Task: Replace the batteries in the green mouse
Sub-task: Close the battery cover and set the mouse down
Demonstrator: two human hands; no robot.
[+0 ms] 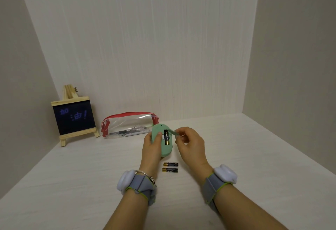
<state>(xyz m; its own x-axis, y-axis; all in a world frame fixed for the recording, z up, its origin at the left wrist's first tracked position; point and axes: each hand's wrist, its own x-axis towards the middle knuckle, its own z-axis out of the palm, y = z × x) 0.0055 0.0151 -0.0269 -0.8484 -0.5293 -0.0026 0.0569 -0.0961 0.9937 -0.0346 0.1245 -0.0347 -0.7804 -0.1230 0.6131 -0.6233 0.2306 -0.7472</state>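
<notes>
The green mouse [157, 140] is held above the bench [81, 179] in the left grip [151, 150], with the thumb laid on its upturned underside and the fingers wrapped beneath. The long axis of the mouse runs away from the person, the far end tipped slightly to the left. The battery bay is uncovered. One battery [166, 137] is seated in it, parallel to the long axis, gold end toward the person.

The right grip [190, 144] is positioned just to the right of the left grip. A small green tab [173, 132] is pinched between its thumb and forefinger at the far right edge of the bay; the remaining fingers are curled.

Two loose batteries [170, 167] are laid on the bench just nearer the person than both grips, between the wrists. They lie side by side, crosswise to the mouse, gold ends to the left.

A clear pencil case [127, 123] with red trim is placed beyond the left grip, to the left. A small chalkboard easel [73, 119] is stood further left.
</notes>
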